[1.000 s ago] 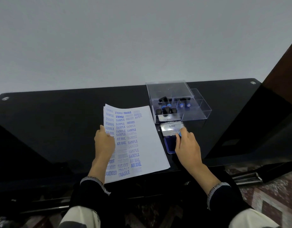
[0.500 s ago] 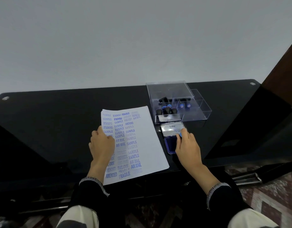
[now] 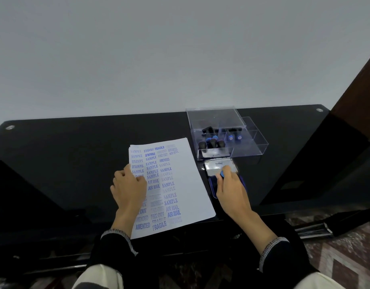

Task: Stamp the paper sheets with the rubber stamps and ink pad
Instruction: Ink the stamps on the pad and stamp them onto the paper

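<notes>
Glossy black glass tabletop point(image 3: 75, 163) stretched under a plain pale grey wall point(image 3: 159, 49), and you sat right up against its near edge, dark sleeves with patterned cuffs point(image 3: 115, 233) closest of all. Your left hand point(image 3: 129, 189) rested on the left side of the white paper sheets point(image 3: 188, 184), fingers loosely curled and pressing the stack flat, holding nothing. That top sheet was already crowded with blue stamped words: SAMPLE, AIR MAIL, FRAGILE, AMENDED, FAX OUT. Just right of the paper, your right hand point(image 3: 230, 188) was clamped around a blue-topped rubber stamp point(image 3: 222, 174), pushing it down onto the blue ink pad point(image 3: 213, 184), whose silver hinged lid point(image 3: 215, 166) lay open on the far side. Beyond that, touching the lid's far edge or very nearly, stood the clear acrylic compartment box point(image 3: 253, 147), with several black-handled, blue-tipped spare stamps point(image 3: 211, 142) stood inside its left compartments. Its clear cover point(image 3: 213, 117) leaned up at the back.
</notes>
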Motion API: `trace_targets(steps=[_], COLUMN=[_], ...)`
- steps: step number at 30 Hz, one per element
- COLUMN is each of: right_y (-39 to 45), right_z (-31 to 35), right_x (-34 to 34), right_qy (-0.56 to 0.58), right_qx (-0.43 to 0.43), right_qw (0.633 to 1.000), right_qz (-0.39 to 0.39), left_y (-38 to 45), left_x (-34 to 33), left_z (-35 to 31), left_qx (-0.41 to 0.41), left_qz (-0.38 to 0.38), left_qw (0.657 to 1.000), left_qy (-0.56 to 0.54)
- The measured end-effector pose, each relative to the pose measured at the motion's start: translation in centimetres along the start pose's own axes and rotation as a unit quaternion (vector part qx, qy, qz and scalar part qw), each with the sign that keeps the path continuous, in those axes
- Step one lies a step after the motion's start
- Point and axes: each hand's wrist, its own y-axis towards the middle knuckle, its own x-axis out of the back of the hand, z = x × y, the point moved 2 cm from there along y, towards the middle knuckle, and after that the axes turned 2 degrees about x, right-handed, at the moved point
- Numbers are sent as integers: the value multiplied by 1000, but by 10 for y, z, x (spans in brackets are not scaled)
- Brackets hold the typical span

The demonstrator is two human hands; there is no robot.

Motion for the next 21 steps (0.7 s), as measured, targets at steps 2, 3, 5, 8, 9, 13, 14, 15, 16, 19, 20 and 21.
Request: trace_targets(steps=[2, 3, 5, 8, 9, 13, 14, 15, 16, 19, 20, 21], right_y=[-1, -2, -4, -2, 1, 16, 17, 19, 20, 27, 30, 33], right_z=[2, 4, 5, 7, 7, 7, 7, 7, 6, 9, 12, 17], right_x=[-2, -4, -7, -8, -7, -9, -10, -10, -10, -4, -1, 2], right_qy=[-28, -41, -61, -46, -38, -54, -61, -69, -76, -66, -23, 39], right_qx=[5, 10, 23, 32, 29, 11, 10, 9, 7, -16, -29, -40], right_qw=[1000, 999, 997, 998, 999, 998, 998, 997, 996, 995, 997, 997], right_qz=[-9, -10, -31, -32, -21, 17, 24, 32, 42, 67, 67, 59], left_y=[0, 1, 3, 7, 9, 11, 10, 9, 8, 8, 10, 11], left_x=[2, 3, 5, 10, 11, 13, 13, 12, 11, 5, 2, -1], left_z=[1, 1, 2, 3, 3, -1, -2, -4, -5, -12, -15, -19], left_qx=[-2, -2, 2, 20, 27, 31, 17, -2, -26, -108, -132, -155], left_qz=[1, 2, 8, 17, 22, 15, -1, -18, -27, 6, 27, 46], left_qw=[1000, 1000, 1000, 1000, 999, 999, 1000, 1000, 999, 994, 991, 987], left_qy=[3, 3, -3, -14, -18, -5, 10, 24, 30, 4, -12, -26])
